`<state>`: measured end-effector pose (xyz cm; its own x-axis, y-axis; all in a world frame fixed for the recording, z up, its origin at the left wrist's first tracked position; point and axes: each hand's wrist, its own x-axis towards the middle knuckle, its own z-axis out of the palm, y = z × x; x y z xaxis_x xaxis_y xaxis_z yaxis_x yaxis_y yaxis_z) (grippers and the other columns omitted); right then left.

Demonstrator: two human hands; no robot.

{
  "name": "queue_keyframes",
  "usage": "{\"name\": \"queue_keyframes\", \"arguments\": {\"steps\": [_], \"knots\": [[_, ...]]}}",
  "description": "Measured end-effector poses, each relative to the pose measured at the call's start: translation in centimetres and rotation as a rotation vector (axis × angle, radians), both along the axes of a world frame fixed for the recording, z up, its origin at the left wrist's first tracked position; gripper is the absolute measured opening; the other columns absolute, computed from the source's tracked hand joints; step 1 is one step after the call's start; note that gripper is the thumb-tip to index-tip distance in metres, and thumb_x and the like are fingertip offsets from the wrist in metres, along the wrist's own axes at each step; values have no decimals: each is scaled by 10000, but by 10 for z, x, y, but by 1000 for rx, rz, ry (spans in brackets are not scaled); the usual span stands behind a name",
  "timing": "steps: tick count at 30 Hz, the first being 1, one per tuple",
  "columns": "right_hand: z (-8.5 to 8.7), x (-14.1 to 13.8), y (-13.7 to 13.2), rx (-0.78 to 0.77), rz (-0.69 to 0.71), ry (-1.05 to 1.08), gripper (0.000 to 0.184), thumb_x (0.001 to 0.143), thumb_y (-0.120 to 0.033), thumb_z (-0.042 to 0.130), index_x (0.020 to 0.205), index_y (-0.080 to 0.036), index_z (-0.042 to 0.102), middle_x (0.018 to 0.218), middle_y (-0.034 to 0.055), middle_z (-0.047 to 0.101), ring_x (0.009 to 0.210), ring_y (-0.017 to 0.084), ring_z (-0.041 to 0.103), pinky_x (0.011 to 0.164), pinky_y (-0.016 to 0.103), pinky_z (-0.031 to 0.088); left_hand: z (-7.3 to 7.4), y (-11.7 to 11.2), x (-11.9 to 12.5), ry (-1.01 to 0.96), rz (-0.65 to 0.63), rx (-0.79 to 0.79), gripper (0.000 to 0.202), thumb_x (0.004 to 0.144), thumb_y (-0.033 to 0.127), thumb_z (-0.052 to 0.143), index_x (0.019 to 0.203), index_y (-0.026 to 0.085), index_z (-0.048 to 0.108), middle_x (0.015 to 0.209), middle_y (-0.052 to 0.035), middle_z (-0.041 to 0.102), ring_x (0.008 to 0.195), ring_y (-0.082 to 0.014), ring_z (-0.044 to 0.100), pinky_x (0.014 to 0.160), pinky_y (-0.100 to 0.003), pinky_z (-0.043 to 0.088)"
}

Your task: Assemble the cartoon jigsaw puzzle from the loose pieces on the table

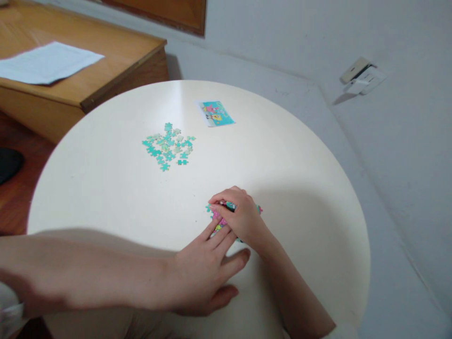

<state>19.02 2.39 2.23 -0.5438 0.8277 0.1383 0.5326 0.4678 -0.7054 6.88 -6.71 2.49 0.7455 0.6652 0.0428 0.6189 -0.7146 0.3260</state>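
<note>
A partly joined jigsaw puzzle [218, 217] in pink, yellow and teal lies on the round white table, mostly covered by my hands. My left hand [206, 270] reaches in from the left, fingers stretched out and apart, its fingertips resting on the puzzle's near side. Over the far and right side of it arches my right hand [243, 214], thumb and fingertips drawn together at the puzzle's upper left. They seem to pinch a puzzle piece, largely hidden by the fingers. Farther off, a loose heap of teal and pale green puzzle pieces [168, 145] is spread out.
A small picture card [217, 114] with cartoon figures lies near the far edge of the white table [106, 197]. Beyond it at the left stands a wooden desk [130, 47] with a white paper [52, 62]. A wall socket with a plug [363, 80] is at the right.
</note>
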Motion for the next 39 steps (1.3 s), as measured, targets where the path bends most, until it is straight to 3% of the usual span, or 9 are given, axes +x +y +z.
{"name": "queue_keyframes", "arguments": {"steps": [9,17,26,33,39], "knots": [[-3,0,0,69,-14,-14,155,757,-84,622,811,-227,648,880,23,650,897,179,568,862,355,389,-3,-1,0,-20,5,17,551,862,478,490,1308,159,438,1346,-213,425,1302,-380,317,1042,-563,254],[-5,0,2,33,-58,-13,141,725,-106,655,793,-222,613,853,19,639,855,176,571,843,349,404,-2,-1,0,-24,3,17,548,863,472,487,1309,159,432,1343,-217,423,1308,-385,315,1050,-579,245],[-3,7,3,66,-166,140,93,752,-128,579,775,-218,584,771,3,623,720,150,563,750,306,441,-2,0,-1,-37,0,27,538,856,469,501,1289,153,455,1367,-226,423,1325,-378,308,1070,-573,214],[6,23,7,144,-245,117,51,768,-181,551,742,-216,579,711,-3,609,680,145,563,703,294,441,0,1,-2,-33,1,38,514,871,474,474,1288,174,452,1373,-261,412,1320,-383,326,1028,-709,77],[17,52,15,99,-321,108,59,765,-239,561,742,-201,600,666,-8,610,589,121,521,588,262,417,0,0,-2,-27,2,34,508,879,475,462,1290,177,450,1392,-269,385,1325,-387,321,1026,-699,132]]}}
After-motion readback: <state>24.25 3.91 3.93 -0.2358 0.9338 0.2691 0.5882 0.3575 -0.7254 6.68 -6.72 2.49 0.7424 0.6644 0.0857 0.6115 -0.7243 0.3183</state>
